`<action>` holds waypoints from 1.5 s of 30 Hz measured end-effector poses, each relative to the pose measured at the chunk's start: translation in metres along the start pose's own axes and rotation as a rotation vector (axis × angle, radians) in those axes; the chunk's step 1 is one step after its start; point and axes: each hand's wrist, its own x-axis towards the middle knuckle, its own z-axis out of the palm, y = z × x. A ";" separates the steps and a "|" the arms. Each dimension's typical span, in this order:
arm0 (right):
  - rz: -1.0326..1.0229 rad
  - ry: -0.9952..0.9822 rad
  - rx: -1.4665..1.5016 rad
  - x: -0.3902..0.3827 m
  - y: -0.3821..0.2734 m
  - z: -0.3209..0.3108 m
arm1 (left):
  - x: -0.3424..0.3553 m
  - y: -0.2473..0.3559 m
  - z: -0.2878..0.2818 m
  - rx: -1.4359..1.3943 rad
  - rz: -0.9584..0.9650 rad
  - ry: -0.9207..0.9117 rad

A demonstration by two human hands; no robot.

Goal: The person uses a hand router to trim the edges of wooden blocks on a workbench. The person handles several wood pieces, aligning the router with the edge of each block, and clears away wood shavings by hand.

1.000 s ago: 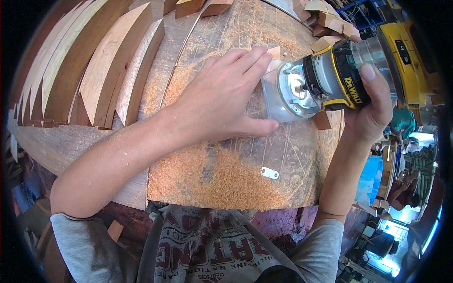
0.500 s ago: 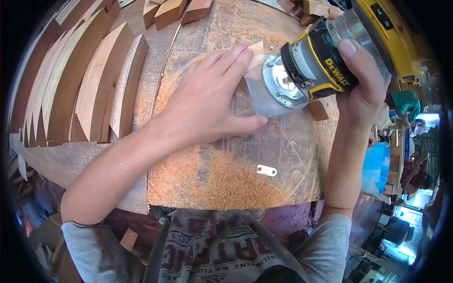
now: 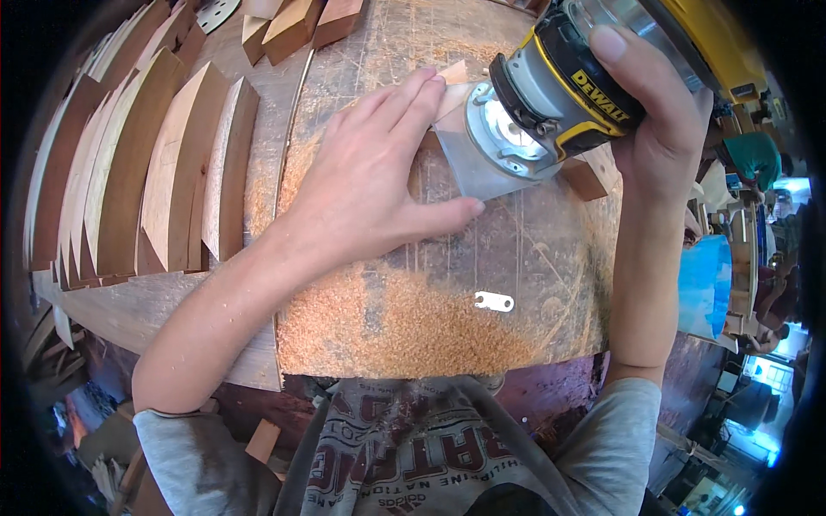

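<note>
My right hand (image 3: 658,120) is closed around a yellow-and-black trim router (image 3: 568,95), which angles up and right from its round metal base on a clear square plate (image 3: 477,172). My left hand (image 3: 370,172) lies with fingers stretched out and thumb spread along the plate’s left side, fingertips at a pale wood piece (image 3: 452,73) that shows past the plate’s upper corner. Whether the left fingers grip anything underneath is hard to see. A small white slotted metal piece (image 3: 494,301) lies below the plate.
Curved wood blocks (image 3: 172,181) stand in rows on the left of the sawdust-covered bench (image 3: 542,249). More blocks (image 3: 301,30) are at the back, another (image 3: 589,181) beside the router. At far right are a blue container (image 3: 701,284) and people (image 3: 757,159) in the workshop.
My right hand and the router’s upper end have moved up and leftward, away from my body. My left hand keeps its place at the plate; the whole view has shifted slightly.
</note>
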 end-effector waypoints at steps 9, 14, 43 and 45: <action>0.428 0.284 0.151 0.007 -0.029 0.041 | -0.002 -0.001 -0.001 0.007 -0.015 -0.015; 0.047 0.113 0.100 0.014 -0.020 0.037 | -0.001 0.000 0.002 0.018 -0.008 -0.011; 0.163 0.161 0.029 0.001 -0.010 0.012 | -0.003 0.000 0.000 0.024 -0.011 -0.017; 0.151 0.145 0.033 0.001 -0.012 0.013 | -0.003 0.000 0.000 0.025 -0.011 -0.018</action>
